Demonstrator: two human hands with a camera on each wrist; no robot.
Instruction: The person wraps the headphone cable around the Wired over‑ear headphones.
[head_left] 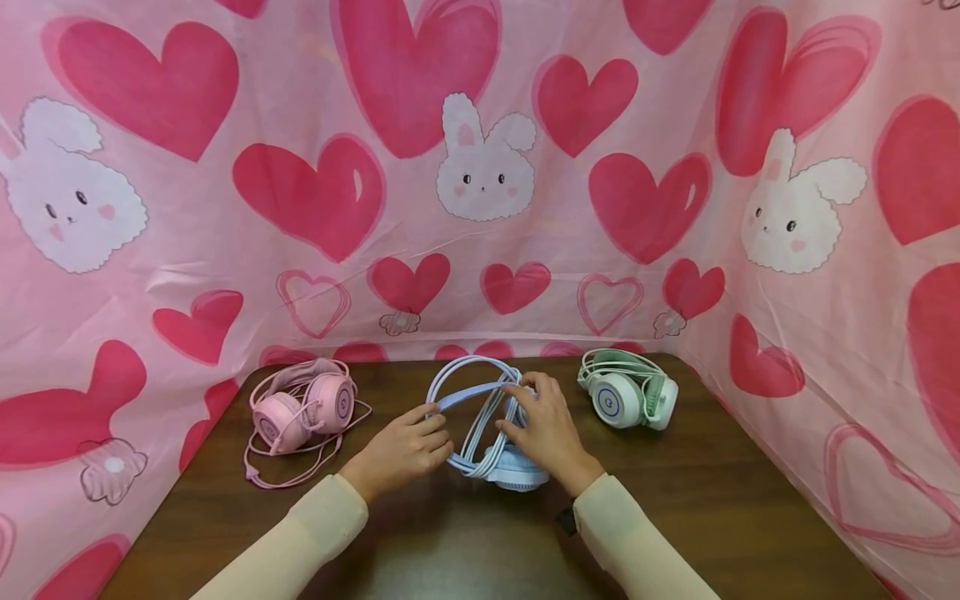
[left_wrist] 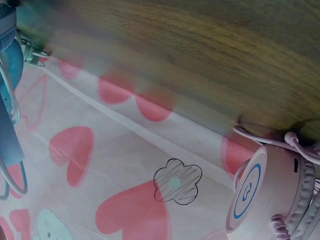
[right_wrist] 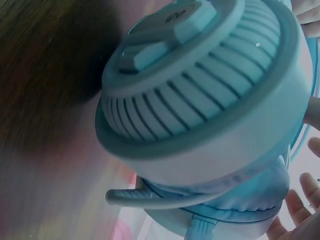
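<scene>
A pair of light blue headphones (head_left: pixel 517 469) is held up at the middle of the table, with its pale cable looped around it. My left hand (head_left: pixel 408 446) pinches the left end of the headband (head_left: pixel 472 393). On the other side, my right hand (head_left: pixel 546 427) grips the headphones near the headband's right end, thumb and fingers bent around them. One ear cup (right_wrist: pixel 200 100) with a ribbed rim fills much of the right wrist view. At the left edge of the left wrist view, part of the blue headphones (left_wrist: pixel 9 135) shows.
Pink headphones (head_left: pixel 333 400) with a trailing cable lie on the brown table (head_left: pixel 450 558) at the back left. White and green headphones (head_left: pixel 617 400) sit at the back right. A pink cloth (head_left: pixel 300 250) with hearts and rabbits hangs behind and along both sides.
</scene>
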